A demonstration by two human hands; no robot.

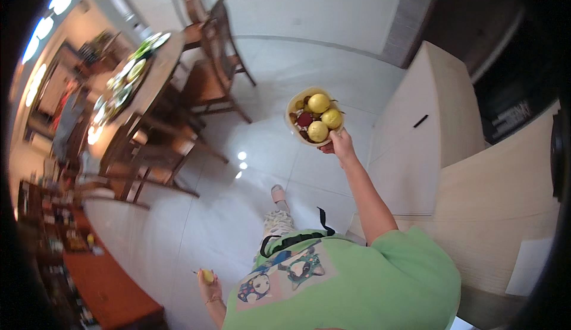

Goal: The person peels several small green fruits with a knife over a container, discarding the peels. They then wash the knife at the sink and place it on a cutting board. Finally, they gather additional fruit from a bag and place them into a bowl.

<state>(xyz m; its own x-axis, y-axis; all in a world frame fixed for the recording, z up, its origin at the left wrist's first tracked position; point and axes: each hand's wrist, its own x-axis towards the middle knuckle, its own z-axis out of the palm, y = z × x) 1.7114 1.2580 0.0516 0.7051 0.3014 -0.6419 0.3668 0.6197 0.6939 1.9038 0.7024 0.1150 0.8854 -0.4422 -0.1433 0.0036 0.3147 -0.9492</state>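
Observation:
Out in front of me, my right hand grips the near rim of a cream-coloured bowl. Several round yellow fruits lie in it, along with a dark red fruit and smaller brownish pieces. Low at my left side, my left hand is closed around a small yellow fruit with a thin dark stem sticking out. Which kind the fruits are, I cannot tell for sure.
A long dining table with plates of food stands at the left, wooden chairs around it. A reddish-brown cabinet is at the lower left. To the right stands a pale cabinet. Glossy tiled floor lies between.

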